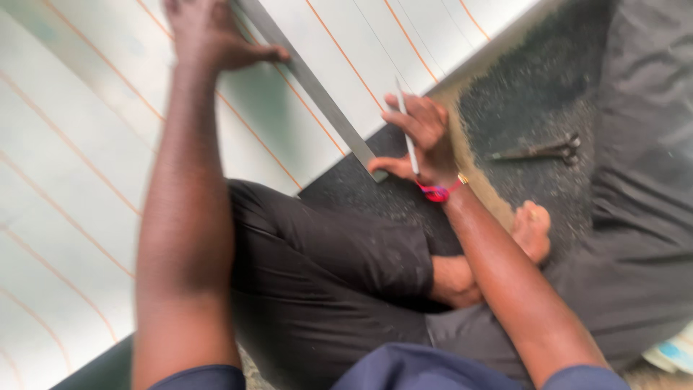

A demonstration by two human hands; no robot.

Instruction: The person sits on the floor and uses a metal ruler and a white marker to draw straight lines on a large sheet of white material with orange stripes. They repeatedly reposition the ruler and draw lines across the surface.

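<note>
Nearest, the person sits cross-legged on dark ground beside the pale striped cloth (pixel 86 180), a bare foot (pixel 533 230) tucked close. The right hand (pixel 422 141) pinches a slim white marker (pixel 406 133) at the near end of the metal ruler (pixel 310 83) — thumb against its tip, probably steadying it. Farther up the ruler, the left hand (pixel 209 32) presses flat, pinning it to the cloth. Scissors (pixel 538 150) lie to the ruler's right.

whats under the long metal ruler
The metal ruler lies on pale cloth with orange stripes. The left hand presses its far end; its near tip reaches the dark floor. What lies beneath the cloth is hidden.
</note>
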